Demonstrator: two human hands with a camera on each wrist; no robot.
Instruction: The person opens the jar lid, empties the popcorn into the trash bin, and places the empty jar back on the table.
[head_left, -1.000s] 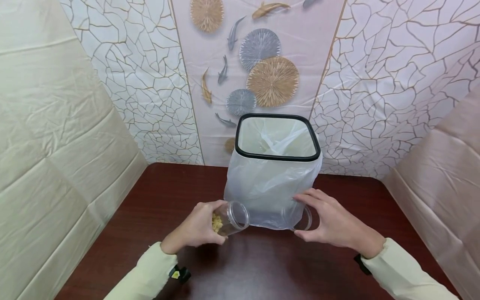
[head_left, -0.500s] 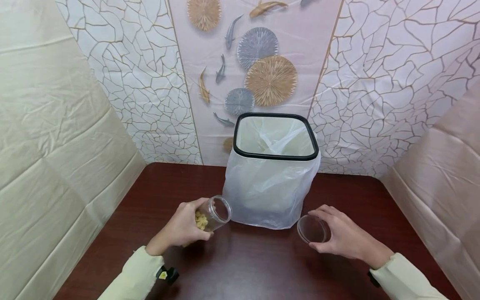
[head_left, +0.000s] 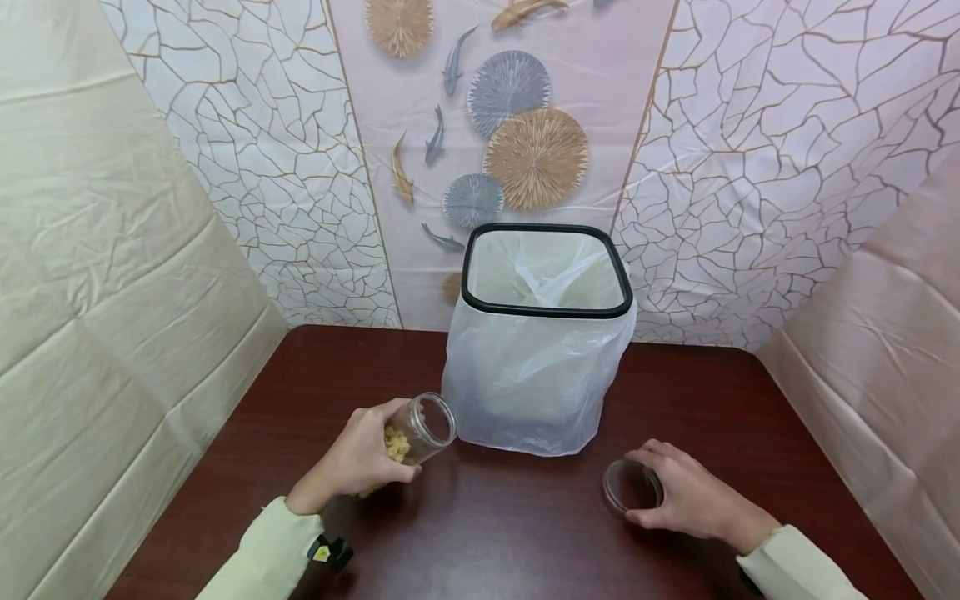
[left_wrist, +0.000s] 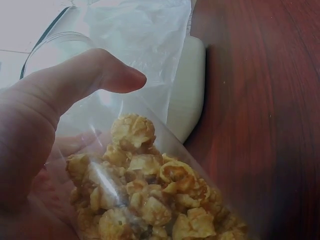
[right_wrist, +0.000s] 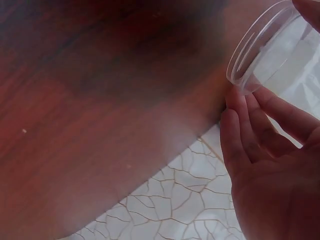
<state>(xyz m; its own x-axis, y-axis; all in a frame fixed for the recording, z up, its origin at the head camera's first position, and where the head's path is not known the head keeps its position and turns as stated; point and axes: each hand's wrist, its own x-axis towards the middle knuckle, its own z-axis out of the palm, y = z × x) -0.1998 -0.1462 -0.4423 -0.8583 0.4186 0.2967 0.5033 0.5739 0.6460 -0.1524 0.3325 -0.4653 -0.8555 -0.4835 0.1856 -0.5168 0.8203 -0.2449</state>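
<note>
Your left hand is clamped round the tilted jar; your right hand pinches the lid by its edge; tip the mouth higher lest popcorn spill.

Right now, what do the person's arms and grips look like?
The left sleeve and right sleeve are pale cream. Next to the left one sits a small black gadget with a yellow patch. Beside the right one, only a bit of something dark shows. The left grip and right grip are bare hands, no gloves.
</note>
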